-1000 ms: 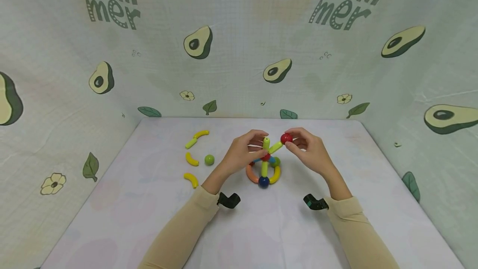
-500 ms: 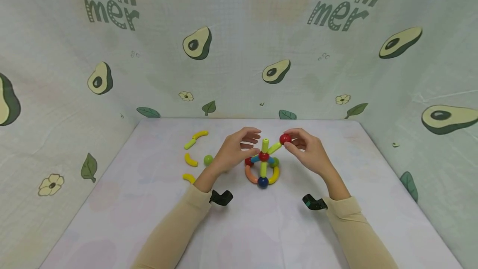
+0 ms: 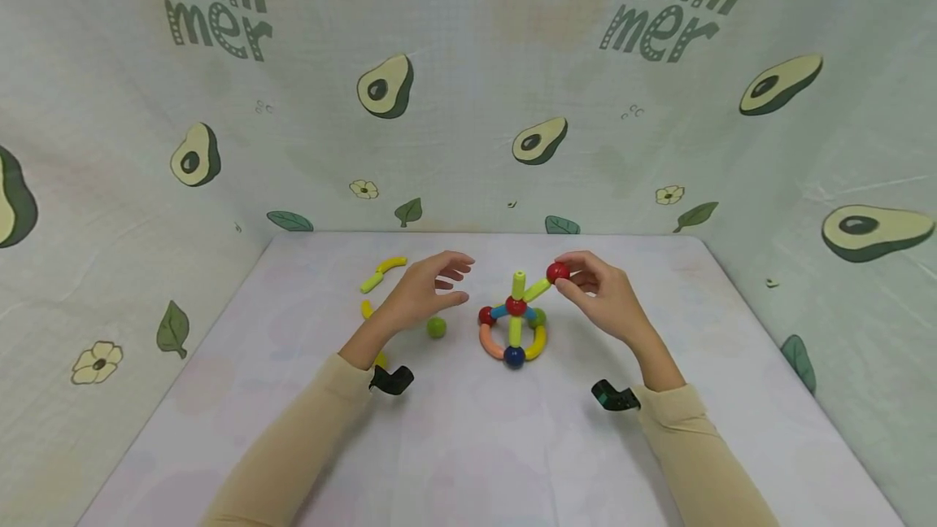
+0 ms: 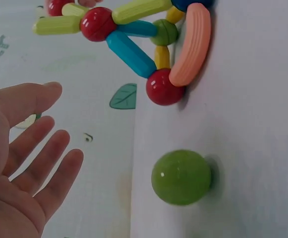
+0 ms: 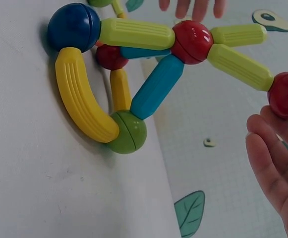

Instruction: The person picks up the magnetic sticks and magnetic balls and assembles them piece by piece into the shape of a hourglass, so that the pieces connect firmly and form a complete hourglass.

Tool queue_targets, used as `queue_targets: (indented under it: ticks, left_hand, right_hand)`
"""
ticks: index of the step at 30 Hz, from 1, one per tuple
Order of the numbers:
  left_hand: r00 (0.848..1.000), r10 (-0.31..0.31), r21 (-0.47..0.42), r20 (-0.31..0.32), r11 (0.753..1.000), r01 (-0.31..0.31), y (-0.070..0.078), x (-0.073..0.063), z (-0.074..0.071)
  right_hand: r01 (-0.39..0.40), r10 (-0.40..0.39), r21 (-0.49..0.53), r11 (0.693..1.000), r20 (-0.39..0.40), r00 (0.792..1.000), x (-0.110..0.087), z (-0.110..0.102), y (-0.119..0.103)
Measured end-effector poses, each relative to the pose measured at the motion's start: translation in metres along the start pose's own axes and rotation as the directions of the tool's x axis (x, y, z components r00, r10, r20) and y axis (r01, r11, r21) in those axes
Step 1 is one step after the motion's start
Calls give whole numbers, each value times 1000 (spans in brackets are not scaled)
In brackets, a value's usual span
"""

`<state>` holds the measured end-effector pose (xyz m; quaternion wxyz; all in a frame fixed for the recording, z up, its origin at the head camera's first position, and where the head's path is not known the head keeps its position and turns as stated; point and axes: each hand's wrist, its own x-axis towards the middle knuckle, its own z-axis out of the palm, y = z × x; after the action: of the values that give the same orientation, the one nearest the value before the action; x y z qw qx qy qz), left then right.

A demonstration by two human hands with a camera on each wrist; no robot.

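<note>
A structure of balls and ribbed rods stands on the table, its ring of curved yellow and orange pieces and balls at the bottom. Straight rods meet at a central red ball (image 3: 516,306) above the ring. My right hand (image 3: 603,297) pinches another red ball (image 3: 558,272) at the tip of a slanting light green rod (image 5: 240,67). An upright light green rod (image 3: 519,285) also rises from the central ball. My left hand (image 3: 419,293) is held to the left of the structure, fingers apart, holding nothing. Near it lies a loose green ball (image 4: 181,177).
At the left of the table lie a curved yellow piece (image 3: 392,263) and a light green rod (image 3: 371,282) end to end. More curved yellow pieces (image 3: 367,310) are partly hidden by my left arm. A printed cloth (image 3: 468,104) hangs behind the table.
My left hand has let go of the structure and moved left. The loose green ball has shifted right towards the structure. My right hand still pinches the red ball, nearly unmoved.
</note>
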<state>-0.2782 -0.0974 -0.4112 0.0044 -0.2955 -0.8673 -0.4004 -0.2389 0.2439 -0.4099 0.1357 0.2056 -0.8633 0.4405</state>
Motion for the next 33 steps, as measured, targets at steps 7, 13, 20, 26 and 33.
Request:
queue_targets:
  ticks: [7,13,20,26,33]
  left_hand:
    - [996,-24,91,89,996,16,-18,-9,-11]
    - [982,-40,117,186,993,18,-31,-17,-15]
    - [960,-48,159,275,987,3,-36,-23,-18]
    - [944,-69,184,323,983,9,-32,-24,-19]
    - [930,-82,238,358,971,-6,-32,-25,-16]
  right_hand:
    - [9,-9,3,1000,-2,1000,0,0,0]
    - [2,-2,-4,1000,-5,1000,-1,1,1]
    - [0,0,-6,1000,-3,1000,0,0,0]
    - [0,0,-4,1000,1,1000,1,0,-2]
    - [-18,18,-6,1000,-4,1000,-1,1,-1]
